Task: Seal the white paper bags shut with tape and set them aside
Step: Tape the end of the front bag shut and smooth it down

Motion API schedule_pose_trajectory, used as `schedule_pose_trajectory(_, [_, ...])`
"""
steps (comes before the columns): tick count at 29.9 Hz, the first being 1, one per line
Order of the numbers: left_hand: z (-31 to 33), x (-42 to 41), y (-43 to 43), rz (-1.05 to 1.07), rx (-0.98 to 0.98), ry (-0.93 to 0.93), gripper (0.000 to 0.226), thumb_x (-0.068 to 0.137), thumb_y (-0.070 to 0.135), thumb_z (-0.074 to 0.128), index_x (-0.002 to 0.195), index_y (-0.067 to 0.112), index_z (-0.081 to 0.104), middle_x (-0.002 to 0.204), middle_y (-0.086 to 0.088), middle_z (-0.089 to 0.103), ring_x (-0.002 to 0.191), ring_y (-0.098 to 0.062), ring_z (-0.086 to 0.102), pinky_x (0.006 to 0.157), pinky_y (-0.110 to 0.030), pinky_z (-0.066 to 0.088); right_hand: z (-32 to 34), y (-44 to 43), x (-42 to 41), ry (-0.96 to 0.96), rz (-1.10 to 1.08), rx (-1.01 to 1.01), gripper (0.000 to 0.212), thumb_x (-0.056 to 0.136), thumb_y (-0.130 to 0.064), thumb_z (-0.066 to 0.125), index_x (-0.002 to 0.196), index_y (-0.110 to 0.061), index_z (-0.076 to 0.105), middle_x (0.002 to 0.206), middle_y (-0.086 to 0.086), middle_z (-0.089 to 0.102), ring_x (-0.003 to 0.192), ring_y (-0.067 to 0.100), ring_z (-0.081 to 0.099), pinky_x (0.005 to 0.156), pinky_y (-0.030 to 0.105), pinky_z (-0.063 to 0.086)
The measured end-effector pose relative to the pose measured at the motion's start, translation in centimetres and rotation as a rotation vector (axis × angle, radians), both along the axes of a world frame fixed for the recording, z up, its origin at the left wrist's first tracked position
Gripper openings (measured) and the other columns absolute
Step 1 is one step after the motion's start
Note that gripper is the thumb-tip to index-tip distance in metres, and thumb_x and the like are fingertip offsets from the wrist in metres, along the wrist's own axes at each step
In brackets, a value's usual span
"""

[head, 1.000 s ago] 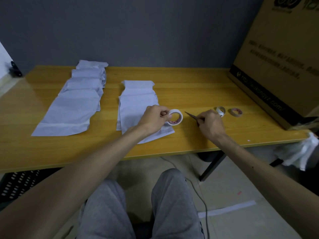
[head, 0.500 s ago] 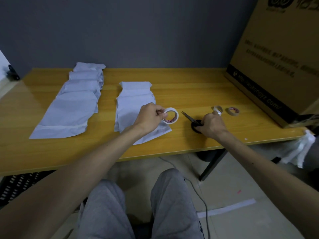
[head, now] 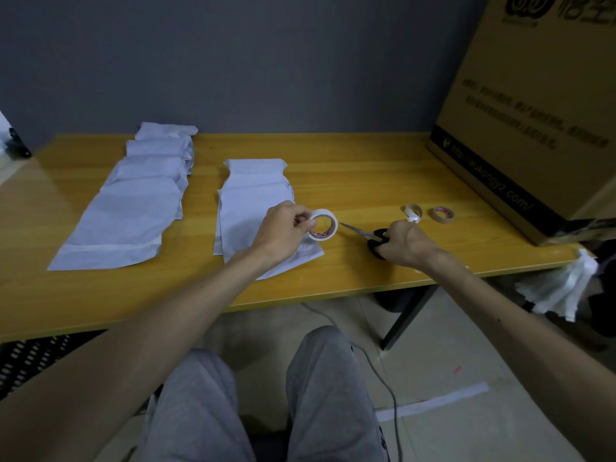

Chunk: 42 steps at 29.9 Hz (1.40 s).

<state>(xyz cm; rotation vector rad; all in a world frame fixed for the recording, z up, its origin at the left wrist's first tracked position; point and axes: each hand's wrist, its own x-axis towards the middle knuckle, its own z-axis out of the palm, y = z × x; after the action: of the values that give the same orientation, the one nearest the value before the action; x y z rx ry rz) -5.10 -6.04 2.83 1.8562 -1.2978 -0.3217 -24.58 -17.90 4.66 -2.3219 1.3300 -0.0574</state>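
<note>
Nearest to you, your knees in soft grey trousers (head: pixel 260 395) are sitting below the smooth yellow wooden table (head: pixel 366 181). Your left hand (head: pixel 283 233) is pinching a white ring of tape (head: pixel 322 225) between curled fingers and thumb, holding it on edge at the right side of the middle stack of bags (head: pixel 246 201). Your right hand (head: pixel 405 245) is gripping the black handles of the scissors (head: pixel 361 232), fingers curled round them. The thin metal blades are pointing at the roll, tips just beside it. The middle stack is lying flat under your left wrist: matte white paper, overlapping. A second fanned row of white bags (head: pixel 133 215) is lying well to the left. Beyond your right hand, a white tape roll (head: pixel 413 212) and a brown tape roll (head: pixel 441 215) are resting near each other. A large cardboard box (head: pixel 533 111) is standing at the far right.
</note>
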Motion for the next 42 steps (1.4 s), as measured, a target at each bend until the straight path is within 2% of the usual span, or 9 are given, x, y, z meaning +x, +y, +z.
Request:
schedule_pose_trajectory(2, [0.0,0.1,-0.1,0.011,-0.001,-0.003,0.015,0.092,0.019,0.063,0.101,0.009,0.070,0.101,-0.006,0.060,0.089,-0.019,0.058,0.083,-0.031,0.047,0.5,0.3,-0.4,0.019,0.004,0.074,0.032,0.089,-0.029,0.059,0.066,-0.011,0.046,0.059,0.002,0.042,0.051,0.017,0.036,0.046,0.027,0.026])
schedule_pose_trajectory(6, [-0.1,0.2,-0.2,0.018,-0.004,-0.021,0.013,0.092,0.018,0.063,0.098,0.008,0.069,0.099,-0.006,0.059,0.089,-0.025,0.062,0.085,-0.039,0.049,1.0,1.1,-1.0,0.131,0.054,0.162,0.038,0.080,-0.046,0.067,0.079,-0.011,0.053,0.070,0.004,0.051,0.061,0.018,0.046,0.055,0.032,0.032])
schedule_pose_trajectory(9, [-0.1,0.1,-0.2,0.024,-0.013,-0.020,0.016,0.093,0.017,0.061,0.101,0.006,0.069,0.100,-0.007,0.057,0.090,-0.026,0.062,0.086,-0.039,0.049,1.4,1.8,-1.2,0.101,0.063,0.179,0.040,0.082,-0.050,0.065,0.088,-0.011,0.057,0.079,0.004,0.053,0.068,0.018,0.046,0.059,0.031,0.031])
schedule_pose_trajectory(13, [0.0,0.1,-0.2,0.035,-0.025,-0.025,0.015,0.093,0.016,0.061,0.100,0.006,0.068,0.101,-0.009,0.057,0.089,-0.027,0.062,0.087,-0.042,0.049,1.8,2.6,-1.3,0.014,0.061,0.243,0.037,0.084,-0.049,0.061,0.087,-0.013,0.052,0.081,0.004,0.049,0.071,0.018,0.042,0.063,0.033,0.031])
schedule_pose_trajectory(18, [0.0,0.0,-0.2,0.036,-0.019,-0.034,0.016,0.093,0.017,0.060,0.101,0.005,0.068,0.101,-0.008,0.056,0.090,-0.026,0.061,0.086,-0.039,0.049,2.1,3.5,-0.8,-0.023,0.094,0.282,0.036,0.085,-0.048,0.060,0.084,-0.014,0.049,0.078,0.004,0.046,0.070,0.019,0.040,0.060,0.032,0.031])
schedule_pose_trajectory(29, [0.0,-0.1,-0.3,0.032,-0.022,-0.050,0.015,0.094,0.017,0.060,0.100,0.005,0.067,0.099,-0.006,0.055,0.090,-0.024,0.059,0.082,-0.032,0.047,2.0,4.6,0.5,-0.074,0.083,0.200,0.044,0.080,-0.051,0.065,0.091,-0.009,0.055,0.078,0.003,0.050,0.069,0.019,0.043,0.061,0.033,0.030])
schedule_pose_trajectory(36, [0.2,-0.1,-0.4,0.038,-0.023,-0.051,0.016,0.094,0.017,0.059,0.101,0.006,0.067,0.101,-0.007,0.055,0.090,-0.021,0.057,0.078,-0.025,0.041,1.8,5.0,1.2,-0.094,0.107,0.135,0.042,0.081,-0.050,0.065,0.084,-0.010,0.054,0.074,0.002,0.050,0.063,0.018,0.042,0.057,0.032,0.030])
schedule_pose_trajectory(42, [0.1,0.0,-0.3,0.043,-0.023,-0.037,0.014,0.094,0.017,0.060,0.097,0.006,0.067,0.100,-0.009,0.057,0.090,-0.024,0.060,0.083,-0.034,0.048,1.8,5.4,1.4,-0.097,0.117,0.079,0.038,0.083,-0.047,0.065,0.080,-0.011,0.051,0.072,0.001,0.048,0.063,0.018,0.041,0.055,0.032,0.029])
